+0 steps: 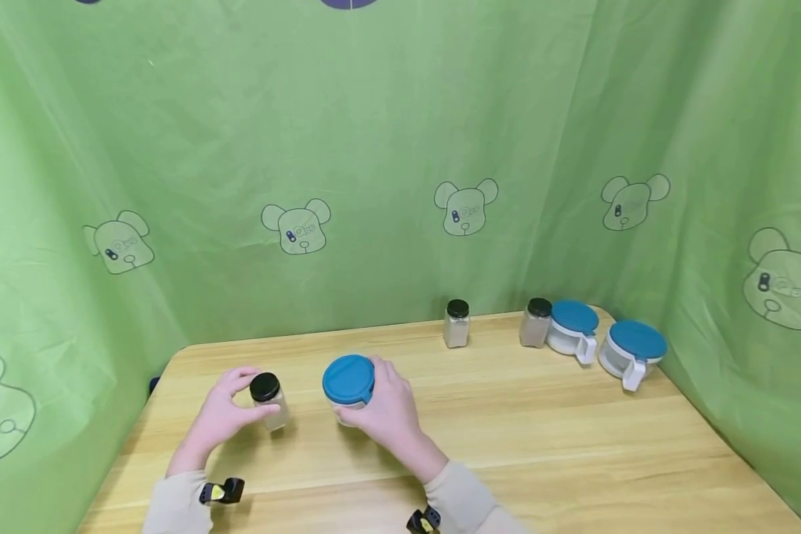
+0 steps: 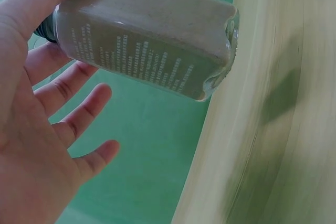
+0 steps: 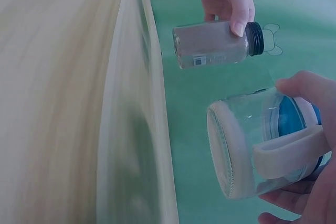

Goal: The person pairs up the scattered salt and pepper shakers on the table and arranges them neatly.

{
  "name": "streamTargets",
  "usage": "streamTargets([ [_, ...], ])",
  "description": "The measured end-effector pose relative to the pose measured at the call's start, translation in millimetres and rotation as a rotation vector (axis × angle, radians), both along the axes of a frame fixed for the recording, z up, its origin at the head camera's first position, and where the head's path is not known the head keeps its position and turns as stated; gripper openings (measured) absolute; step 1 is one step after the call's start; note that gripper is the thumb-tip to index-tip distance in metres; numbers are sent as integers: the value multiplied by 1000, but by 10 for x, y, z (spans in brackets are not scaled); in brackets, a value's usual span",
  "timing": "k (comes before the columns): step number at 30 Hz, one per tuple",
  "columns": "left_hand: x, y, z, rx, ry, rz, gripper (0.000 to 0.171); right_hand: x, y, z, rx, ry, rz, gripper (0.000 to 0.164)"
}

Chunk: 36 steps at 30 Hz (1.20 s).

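My left hand [image 1: 222, 414] holds a square spice jar [image 2: 142, 30] with a black lid, thumb on one side and fingers on the other. Greyish powder fills much of it, and small white print runs along one face. My right hand [image 1: 392, 411] grips a round glass seasoning jar [image 3: 252, 135] near its blue lid [image 1: 348, 378]. White contents lie at its base, and a pale handle sticks out at the side. Both jars are off the table, a short gap apart, as the right wrist view shows.
At the back of the wooden table [image 1: 541, 445] stand two more black-lidded spice jars, one [image 1: 457, 326] alone and one [image 1: 535, 325] beside a blue-lidded handled jar [image 1: 572, 326]. A similar jar [image 1: 634, 352] stands at the right edge. Green curtains [image 1: 374, 148] surround the table.
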<state>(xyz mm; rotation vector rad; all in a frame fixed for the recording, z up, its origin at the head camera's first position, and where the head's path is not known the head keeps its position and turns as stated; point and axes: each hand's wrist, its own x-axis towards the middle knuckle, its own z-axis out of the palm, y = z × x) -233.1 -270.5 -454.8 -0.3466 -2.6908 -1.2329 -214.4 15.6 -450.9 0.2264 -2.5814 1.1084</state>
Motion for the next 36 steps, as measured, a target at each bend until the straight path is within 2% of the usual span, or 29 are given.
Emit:
streamTargets([
  [4, 3, -41, 9, 6, -21, 1, 59, -3, -71, -3, -13, -3, 7, 90],
  [15, -12, -180, -28, 10, 4, -6, 56, -35, -238, -4, -47, -46, 5, 92],
  [23, 19, -261, -41, 4, 12, -1, 51, -29, -398, -63, -35, -70, -4, 93],
  [31, 78, -335, -6, -40, 2, 24, 46, -19, -546, -108, -31, -70, -8, 95],
  [36, 72, -385, -48, -59, 13, 23, 46, -19, -640, -129, -14, -90, -24, 95],
])
